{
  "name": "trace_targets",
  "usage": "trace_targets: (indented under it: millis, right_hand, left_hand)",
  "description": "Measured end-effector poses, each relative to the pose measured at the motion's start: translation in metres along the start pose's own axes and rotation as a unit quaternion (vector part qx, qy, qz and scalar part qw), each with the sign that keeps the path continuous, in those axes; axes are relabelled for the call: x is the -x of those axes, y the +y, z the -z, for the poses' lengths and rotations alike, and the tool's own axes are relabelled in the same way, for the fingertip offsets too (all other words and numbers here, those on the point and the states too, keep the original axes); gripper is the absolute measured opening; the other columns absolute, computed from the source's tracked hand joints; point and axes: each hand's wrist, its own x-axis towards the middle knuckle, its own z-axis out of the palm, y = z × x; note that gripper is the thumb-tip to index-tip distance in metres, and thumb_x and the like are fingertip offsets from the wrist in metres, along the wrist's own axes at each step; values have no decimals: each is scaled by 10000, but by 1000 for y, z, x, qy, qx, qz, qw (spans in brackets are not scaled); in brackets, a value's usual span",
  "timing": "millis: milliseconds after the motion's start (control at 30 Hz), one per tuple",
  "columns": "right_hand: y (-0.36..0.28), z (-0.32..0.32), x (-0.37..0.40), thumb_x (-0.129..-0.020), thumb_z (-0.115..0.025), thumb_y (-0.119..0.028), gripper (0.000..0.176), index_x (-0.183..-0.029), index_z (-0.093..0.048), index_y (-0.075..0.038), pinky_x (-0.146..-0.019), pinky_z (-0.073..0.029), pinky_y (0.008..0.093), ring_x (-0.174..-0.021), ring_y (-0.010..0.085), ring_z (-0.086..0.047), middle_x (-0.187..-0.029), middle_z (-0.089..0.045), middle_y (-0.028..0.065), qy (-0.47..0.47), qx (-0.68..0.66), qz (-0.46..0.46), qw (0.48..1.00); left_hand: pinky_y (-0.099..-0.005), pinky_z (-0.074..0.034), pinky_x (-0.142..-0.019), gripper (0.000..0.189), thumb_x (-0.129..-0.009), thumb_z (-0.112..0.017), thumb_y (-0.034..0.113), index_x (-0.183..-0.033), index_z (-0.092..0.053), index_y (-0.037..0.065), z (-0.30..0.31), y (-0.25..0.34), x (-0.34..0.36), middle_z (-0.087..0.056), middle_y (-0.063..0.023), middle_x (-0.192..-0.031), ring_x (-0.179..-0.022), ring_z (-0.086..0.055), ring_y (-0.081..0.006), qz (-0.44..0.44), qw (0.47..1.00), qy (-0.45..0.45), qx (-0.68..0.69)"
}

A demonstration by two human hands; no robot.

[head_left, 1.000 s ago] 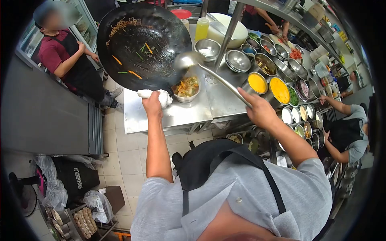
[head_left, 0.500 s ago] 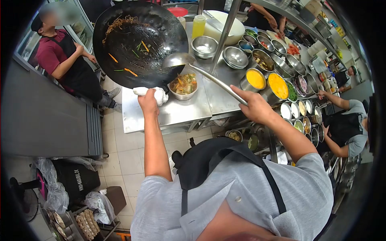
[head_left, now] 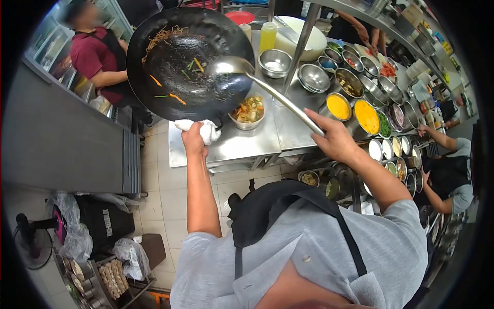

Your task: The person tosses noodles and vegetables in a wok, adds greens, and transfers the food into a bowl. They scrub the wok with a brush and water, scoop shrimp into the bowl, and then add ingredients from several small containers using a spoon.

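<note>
My left hand (head_left: 194,140) grips the near edge of a large black wok (head_left: 170,95) through a folded white cloth (head_left: 210,132). The wok is tilted, showing its dark, oily inside with noodles (head_left: 163,37), carrot strips (head_left: 177,99) and green bits stuck to it. In my right hand (head_left: 334,136) is the long handle of a metal ladle (head_left: 288,104). Its rounded bowl overlaps the right side of the wok, underside showing. Just below the wok's right edge, a metal bowl (head_left: 246,125) of noodles and vegetables (head_left: 250,109) stands on the steel table (head_left: 231,149).
Stacked metal bowls (head_left: 314,78), a yellow squeeze bottle (head_left: 268,36) and yellow-filled containers (head_left: 367,116) stand to the right, near a shelf post (head_left: 301,44). One person (head_left: 98,56) stands at the left by a fridge; others work at the right.
The ladle has risen from beside the food bowl to in front of the wok, turning its rounded underside to view. The person at left has turned towards the fridge. My view has shifted slightly.
</note>
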Motion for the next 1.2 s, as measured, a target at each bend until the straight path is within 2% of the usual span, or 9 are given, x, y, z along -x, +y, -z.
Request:
trace_targets:
  millis: [200, 267, 333, 400, 533, 700, 800, 1000, 1200]
  right_hand:
    - [14, -68, -28, -837, -618, -159, 446, -1251, -474, -76, -785, -507, 439, -899, 382, -616, -1044, -618, 197, 16, -81, 84, 993]
    - [19, -88, -21, -839, -622, -173, 437, -1241, -480, -77, -753, -516, 432, -858, 357, -627, -970, -618, 183, -92, -105, 101, 985]
    - [20, -117, -14, -849, -607, -179, 424, -1244, -483, -84, -782, -517, 422, -887, 343, -626, -1045, -613, 160, -116, -145, 206, 961]
    - [4, -136, -11, -856, -592, -181, 420, -1250, -487, -82, -829, -498, 434, -948, 355, -608, -1099, -597, 179, -191, -181, 241, 934]
    - [-39, -152, -4, -857, -578, -194, 425, -1259, -481, -96, -863, -474, 448, -997, 364, -590, -1112, -605, 167, -343, -196, 296, 870]
    - [-85, -178, 29, -858, -581, -209, 422, -1254, -482, -100, -853, -471, 451, -1004, 357, -587, -1087, -619, 156, -476, -116, 325, 809]
    - [-110, -213, 63, -857, -586, -214, 410, -1239, -491, -99, -849, -472, 450, -996, 356, -589, -1079, -617, 168, -492, -85, 393, 772]
    - [-174, -258, 120, -834, -633, -181, 407, -1210, -515, -79, -779, -502, 413, -892, 352, -624, -992, -630, 190, -597, -78, 499, 623]
    - [-203, -265, 158, -792, -645, 15, 457, -1233, -527, 34, -579, -404, 208, -658, 64, -465, -802, -515, -34, -767, -69, 489, 409]
  left_hand:
    - [-442, -545, -801, 256, -842, -437, 138, -967, -552, -53, 69, 18, 116, -638, -192, -925, -871, -641, -307, 122, 972, -66, 189]
    - [-441, -545, -833, 315, -807, -476, 95, -1112, -487, 14, 82, 22, 180, -584, -112, -1107, -965, -602, -291, 92, 977, 47, 186]
    - [-426, -561, -735, 385, -802, -475, 137, -1166, -453, 12, 112, 18, 247, -612, -177, -1006, -844, -642, -296, 126, 971, 146, 142]
    - [-431, -545, -732, 364, -779, -470, 192, -1032, -550, -57, 130, 24, 314, -648, -197, -895, -825, -639, -314, 158, 941, 292, 62]
    - [-406, -532, -630, 270, -838, -444, 237, -968, -580, 44, 140, 25, 428, -641, -103, -877, -747, -625, -236, 164, 879, 448, 3]
    - [-383, -519, -592, 304, -854, -441, 308, -949, -579, 54, 193, -26, 552, -617, -81, -851, -714, -600, -229, 59, 815, 577, -2]
    - [-365, -525, -593, 301, -815, -494, 248, -995, -579, 22, 145, -14, 599, -601, -97, -832, -714, -604, -215, 108, 775, 618, 78]
    - [-376, -553, -584, 336, -829, -477, 235, -1016, -567, -30, 60, -66, 661, -640, -164, -883, -764, -645, -263, -113, 682, 643, 331]
    - [-393, -553, -638, 294, -755, -532, 107, -970, -574, -89, -106, -95, 664, -655, -200, -865, -728, -660, -300, -199, 467, 774, 378]
